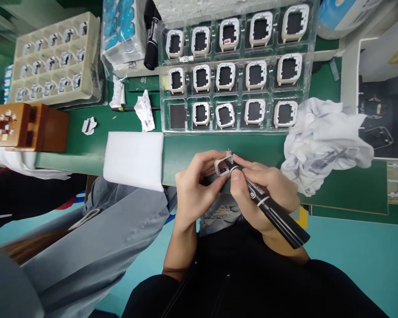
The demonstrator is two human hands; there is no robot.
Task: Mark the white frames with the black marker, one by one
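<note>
Between the fingers of my left hand [199,187] is a small watch case frame [220,166], pale and rounded, tilted up over the front edge of the green bench. My right hand [265,187] is closed around a black marker pen [275,214], its tip end pointing into the frame's opening. Whether the tip touches the inner wall is hard to see. Just beyond the hands lies a clear plastic tray [230,131] with rows of similar white frames; its front left pocket [177,116] holds no frame.
Right of my hands lies a crumpled white cloth [321,141]. A white foam sheet [134,159] overhangs the bench edge on the left. Farther left are a brown block fixture [49,128] and a beige tray of small parts [94,57]. Another person's jeans [112,234] are close on my left.
</note>
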